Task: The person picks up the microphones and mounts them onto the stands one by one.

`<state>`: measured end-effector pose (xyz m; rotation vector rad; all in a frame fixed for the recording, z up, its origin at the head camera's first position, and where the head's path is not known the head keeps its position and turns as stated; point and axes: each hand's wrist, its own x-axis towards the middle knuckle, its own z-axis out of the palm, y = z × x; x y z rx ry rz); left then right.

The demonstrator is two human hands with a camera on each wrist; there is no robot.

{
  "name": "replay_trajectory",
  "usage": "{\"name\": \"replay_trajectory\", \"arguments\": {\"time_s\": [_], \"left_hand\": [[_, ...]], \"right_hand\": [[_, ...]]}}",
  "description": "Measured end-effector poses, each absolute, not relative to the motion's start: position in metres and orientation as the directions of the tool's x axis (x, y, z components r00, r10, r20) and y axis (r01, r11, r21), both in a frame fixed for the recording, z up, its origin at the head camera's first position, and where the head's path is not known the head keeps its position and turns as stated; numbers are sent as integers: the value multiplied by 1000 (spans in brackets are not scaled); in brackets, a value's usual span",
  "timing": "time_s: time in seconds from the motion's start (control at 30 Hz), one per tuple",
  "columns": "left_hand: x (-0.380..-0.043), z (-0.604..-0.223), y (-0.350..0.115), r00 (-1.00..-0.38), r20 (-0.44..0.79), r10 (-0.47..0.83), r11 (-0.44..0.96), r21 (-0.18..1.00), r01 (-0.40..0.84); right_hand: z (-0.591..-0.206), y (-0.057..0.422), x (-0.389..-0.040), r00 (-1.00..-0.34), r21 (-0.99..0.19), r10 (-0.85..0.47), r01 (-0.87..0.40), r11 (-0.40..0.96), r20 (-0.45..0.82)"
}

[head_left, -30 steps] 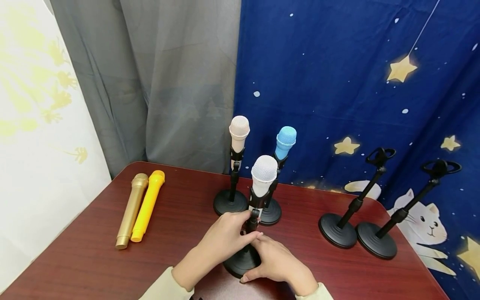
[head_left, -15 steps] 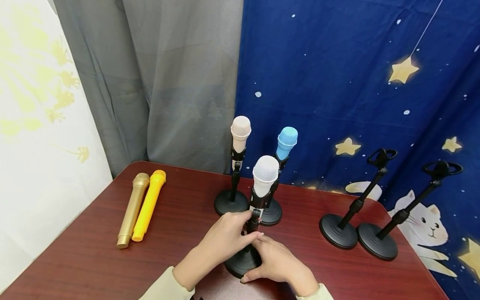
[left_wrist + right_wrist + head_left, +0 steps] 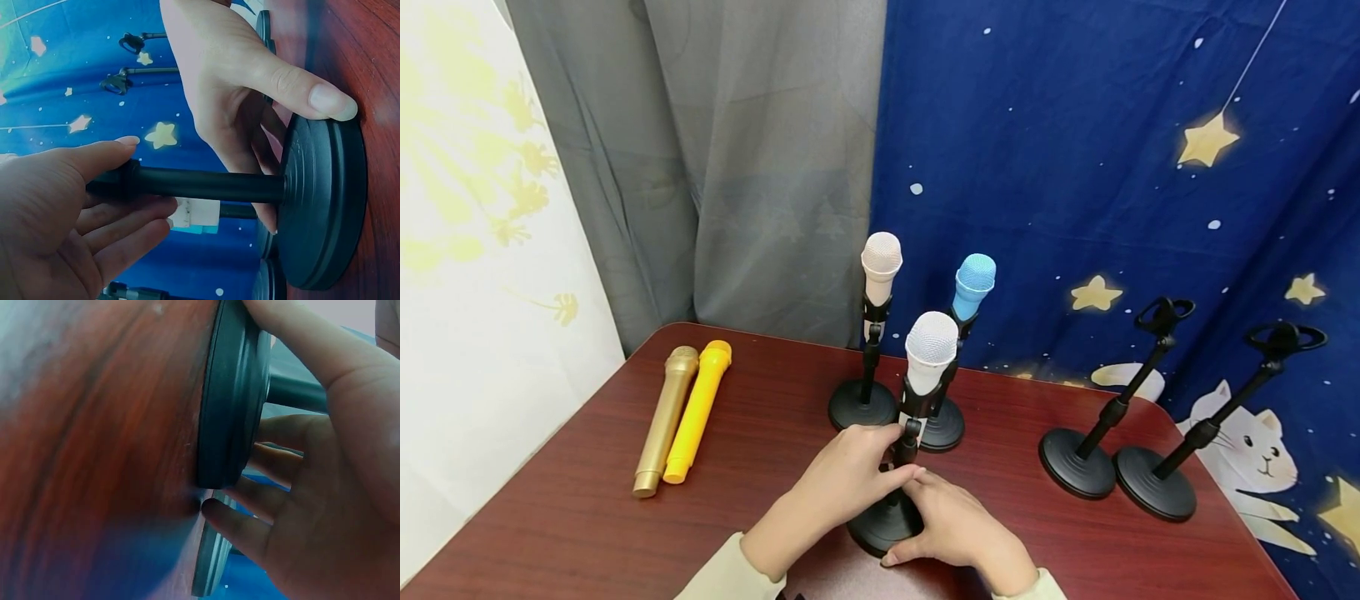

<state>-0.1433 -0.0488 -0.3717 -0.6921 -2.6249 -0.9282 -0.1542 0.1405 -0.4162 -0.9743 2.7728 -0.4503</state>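
A white microphone (image 3: 931, 350) sits tilted in the clip of a black desk stand (image 3: 883, 527) at the front middle of the table. Around the upper part of that stand's pole (image 3: 212, 184), my left hand (image 3: 850, 468) curls its thumb and fingers. Lower down, my right hand (image 3: 955, 527) grips the round base, its thumb on the near edge and its fingers around the far side. Just behind stand a pale pink microphone (image 3: 880, 262) and a blue microphone (image 3: 973, 283), each in its own black stand. The white microphone's stand partly hides the blue one's.
On the left of the dark red table (image 3: 760, 417) lie a gold microphone (image 3: 664, 425) and a yellow microphone (image 3: 697, 414), side by side. Two black stands with bare clips, one stand (image 3: 1078, 462) and another stand (image 3: 1156, 482), are at the right. Curtains (image 3: 782, 167) hang behind.
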Motion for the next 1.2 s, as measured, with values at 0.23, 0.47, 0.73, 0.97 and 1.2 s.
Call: {"name": "replay_trajectory", "arguments": {"time_s": [0.23,0.47,0.73,0.97,1.2], "left_hand": [[-144,-371,-53,-851,383,359,694,500,518],[-143,-370,-57,-845,385,372,690,494,529],[-143,-368,-63,-886,271,377,724,510,464],[-142,-371,-67,-902,134,410,795,433,425],[-137,-378,-70,-889,-1,458,830,358,428]], "right_hand": [[-413,142,-153,-767,-358,-639,-582,730,-57],[-405,149,-159,-787,-425,-613,-532,732,-71],[-395,154,-162,-792,-443,-607,-521,729,-68],[-393,154,-160,-804,-433,-590,-506,746,-77],[-398,149,-156,-796,-378,-599,-531,759,-85]]}}
